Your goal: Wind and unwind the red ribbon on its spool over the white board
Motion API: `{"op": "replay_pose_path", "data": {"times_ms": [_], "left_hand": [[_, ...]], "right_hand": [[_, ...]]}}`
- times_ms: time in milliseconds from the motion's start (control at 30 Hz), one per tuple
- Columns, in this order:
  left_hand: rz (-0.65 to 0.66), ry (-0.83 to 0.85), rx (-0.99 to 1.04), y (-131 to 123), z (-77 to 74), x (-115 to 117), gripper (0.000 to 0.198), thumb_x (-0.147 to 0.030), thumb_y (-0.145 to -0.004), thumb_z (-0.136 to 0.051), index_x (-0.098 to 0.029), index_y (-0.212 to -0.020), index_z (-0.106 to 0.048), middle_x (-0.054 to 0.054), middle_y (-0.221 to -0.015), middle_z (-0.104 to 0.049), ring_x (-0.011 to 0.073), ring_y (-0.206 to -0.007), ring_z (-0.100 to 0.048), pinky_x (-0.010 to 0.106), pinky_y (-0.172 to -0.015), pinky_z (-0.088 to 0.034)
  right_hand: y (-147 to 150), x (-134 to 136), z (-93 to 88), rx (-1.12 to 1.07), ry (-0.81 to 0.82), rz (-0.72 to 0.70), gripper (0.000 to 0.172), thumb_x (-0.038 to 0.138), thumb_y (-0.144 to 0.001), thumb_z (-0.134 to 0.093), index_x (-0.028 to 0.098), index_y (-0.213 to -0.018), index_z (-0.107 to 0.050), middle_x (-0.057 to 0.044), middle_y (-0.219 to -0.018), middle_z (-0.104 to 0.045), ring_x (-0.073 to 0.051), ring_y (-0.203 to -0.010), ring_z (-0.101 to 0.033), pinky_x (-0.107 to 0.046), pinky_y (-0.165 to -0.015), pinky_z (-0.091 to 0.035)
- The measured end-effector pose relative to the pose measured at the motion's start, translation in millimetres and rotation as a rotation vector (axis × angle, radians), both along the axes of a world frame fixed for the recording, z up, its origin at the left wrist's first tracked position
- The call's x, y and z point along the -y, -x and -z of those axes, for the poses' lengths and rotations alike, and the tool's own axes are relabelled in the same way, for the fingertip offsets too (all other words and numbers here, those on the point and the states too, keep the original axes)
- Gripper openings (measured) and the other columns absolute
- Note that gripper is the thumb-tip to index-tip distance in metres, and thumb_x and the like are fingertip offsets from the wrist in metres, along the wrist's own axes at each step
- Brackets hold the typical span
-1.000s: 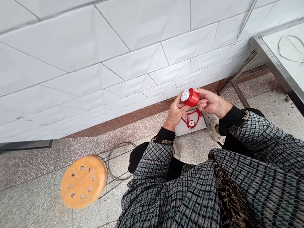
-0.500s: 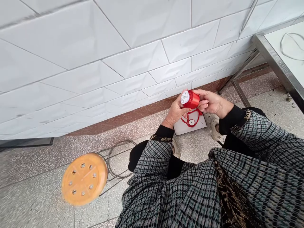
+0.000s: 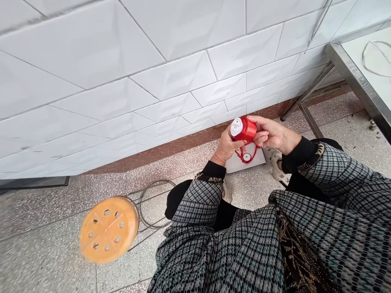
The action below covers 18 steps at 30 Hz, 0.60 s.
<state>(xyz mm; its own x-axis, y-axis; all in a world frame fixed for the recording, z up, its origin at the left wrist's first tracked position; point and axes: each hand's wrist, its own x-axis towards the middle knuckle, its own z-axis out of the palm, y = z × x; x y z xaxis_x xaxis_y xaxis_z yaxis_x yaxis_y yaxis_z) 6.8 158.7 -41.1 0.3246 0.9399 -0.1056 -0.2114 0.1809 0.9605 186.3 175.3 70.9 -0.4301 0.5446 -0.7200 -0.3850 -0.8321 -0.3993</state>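
A roll of red ribbon (image 3: 248,129) with a white printed label on its end is held up between both hands. My left hand (image 3: 226,143) is wrapped round the label end from below. My right hand (image 3: 273,132) grips the other end, index finger along the top and the remaining fingers curled at the side. Below the roll lies a white box or board (image 3: 253,163) on the floor. On it are loose red ribbon (image 3: 255,152) and a small white disc (image 3: 247,157) with a dark centre. The left hand partly hides them.
An orange round stool (image 3: 109,230) with metal legs lies tipped over on the speckled floor at left. A metal-framed table (image 3: 360,77) stands at right, a thin wire loop (image 3: 377,59) on its top. White wall tiles (image 3: 186,77) rise in front. My shoes flank the box.
The ribbon roll has shifted and turned slightly, its label now a little lower and further left. My left hand has moved slightly down and right, and the right hand stays at the other end.
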Motion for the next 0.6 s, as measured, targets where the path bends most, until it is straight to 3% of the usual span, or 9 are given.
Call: {"op": "replay_pose_path", "data": {"times_ms": [133,300,467,600], "left_hand": [[-0.133,0.082,0.040,-10,-1.2,2,0.084,-0.075,-0.058,-0.094,-0.022,-0.116,-0.063,-0.007,-0.068,-0.060,0.0047,-0.043,-0.039,0.031,-0.051,-0.054],[-0.235,0.096,0.065,-24,-6.8,2,0.070,-0.071,-0.066,-0.092,-0.021,-0.105,-0.063,-0.011,-0.058,-0.049,0.0050,-0.042,-0.037,0.027,-0.045,-0.049],[-0.289,0.081,0.052,-31,-8.0,3,0.064,-0.063,-0.073,-0.091,-0.021,-0.115,-0.068,-0.013,-0.052,-0.049,0.0052,-0.040,-0.041,0.024,-0.049,-0.053],[-0.331,0.046,-0.020,-31,-9.0,3,0.051,-0.062,-0.072,-0.091,-0.020,-0.087,-0.067,-0.010,-0.054,-0.054,0.0057,-0.040,-0.046,0.020,-0.040,-0.045]], "right_hand": [[14,13,9.2,0.060,-0.208,0.134,0.025,0.032,-0.098,-0.079,0.018,-0.085,-0.062,0.008,-0.057,-0.047,-0.002,-0.041,-0.022,-0.013,-0.037,-0.028],[24,21,20.5,0.152,-0.398,0.187,0.031,0.031,-0.099,-0.078,0.019,-0.077,-0.061,0.009,-0.050,-0.040,-0.006,-0.041,-0.031,-0.017,-0.042,-0.037],[16,4,21.0,0.252,-0.330,0.335,0.031,0.024,-0.095,-0.082,0.019,-0.075,-0.059,0.009,-0.052,-0.042,-0.004,-0.042,-0.028,-0.017,-0.040,-0.030],[14,-4,19.4,0.245,-0.245,0.411,0.029,0.017,-0.100,-0.075,0.018,-0.076,-0.058,0.008,-0.055,-0.046,-0.003,-0.043,-0.029,-0.015,-0.040,-0.028]]}}
